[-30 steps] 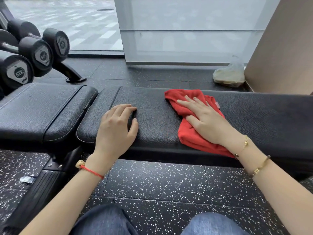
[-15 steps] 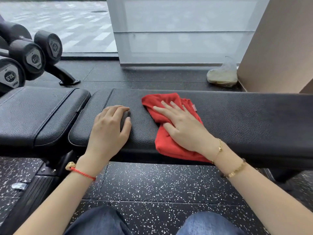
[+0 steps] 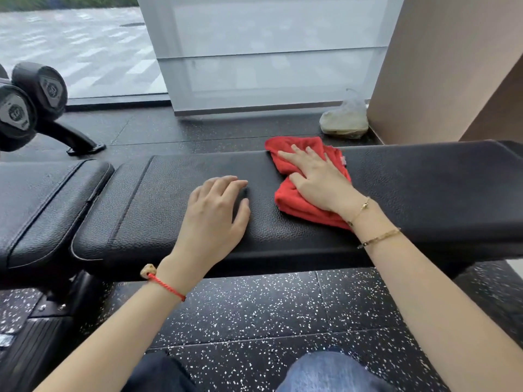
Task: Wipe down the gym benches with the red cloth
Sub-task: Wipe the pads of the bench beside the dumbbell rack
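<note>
2 hands are being shown on 1 black padded bench [image 3: 424, 193]. The red cloth [image 3: 300, 193] is being pressed flat onto the bench top by the right hand [image 3: 322, 179], whose fingers are lying straight and spread across it; the cloth's far edge is overhanging the bench's far side. The left hand [image 3: 212, 219] is being rested palm-down on bare padding just beside the cloth, fingers loosely bent, with nothing held.

1 red cord bracelet [image 3: 165, 282] is being worn on the left wrist, and 2 gold bracelets [image 3: 377, 239] on the right.

A second bench pad [image 3: 48, 199] is adjoining at the left. 2 dumbbell ends [image 3: 31, 103] are being carried on a rack at far left; their grey end plates are bearing printed marks, but these are too blurred to be read. 1 clear plastic bag [image 3: 343, 120] is lying on the speckled floor [image 3: 268, 306] beyond the bench, against the brown wall [image 3: 441, 66].

Compared with 0.5 s earlier, the cloth and right hand are being seen further along the bench to the right and nearer its far edge, and the left hand is likewise lying further right, away from the pad seam.
</note>
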Motion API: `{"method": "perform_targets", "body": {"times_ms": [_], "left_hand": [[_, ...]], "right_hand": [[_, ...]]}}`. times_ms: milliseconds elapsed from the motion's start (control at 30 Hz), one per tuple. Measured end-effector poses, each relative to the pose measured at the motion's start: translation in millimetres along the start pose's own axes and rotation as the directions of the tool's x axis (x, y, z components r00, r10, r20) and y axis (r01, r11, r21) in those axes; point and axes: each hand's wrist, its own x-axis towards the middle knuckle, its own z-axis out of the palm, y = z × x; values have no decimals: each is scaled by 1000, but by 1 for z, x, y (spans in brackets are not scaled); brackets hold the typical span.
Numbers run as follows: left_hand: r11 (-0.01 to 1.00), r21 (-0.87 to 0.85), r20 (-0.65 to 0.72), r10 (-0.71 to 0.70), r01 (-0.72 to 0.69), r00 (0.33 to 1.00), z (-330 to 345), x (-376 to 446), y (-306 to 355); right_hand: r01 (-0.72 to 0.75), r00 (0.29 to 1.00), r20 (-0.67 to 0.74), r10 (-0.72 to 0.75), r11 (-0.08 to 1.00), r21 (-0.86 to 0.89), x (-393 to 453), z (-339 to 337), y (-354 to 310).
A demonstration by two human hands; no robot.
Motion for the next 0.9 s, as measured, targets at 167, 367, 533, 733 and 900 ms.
{"method": "perform_targets", "body": {"times_ms": [167,367,533,733,900], "left_hand": [[999,-28,-2,-23,23,1000,0,-3,1],[999,-38,9,-26,26,1000,0,-5,2],[999,-7,10,-40,40,999,2,-5,5],[999,-10,16,-43,43,999,0,-5,7],[999,-19,31,-34,35,999,-4,-5,8]], "right_hand": [[141,990,-2,-141,989,46,-39,-2,9],[92,995,-45,-90,995,47,-71,-28,69],[-165,983,-79,165,986,14,-25,-47,110],[76,997,5,-76,997,23,-6,-9,41],[241,970,34,-242,970,35,-50,-8,31]]}}
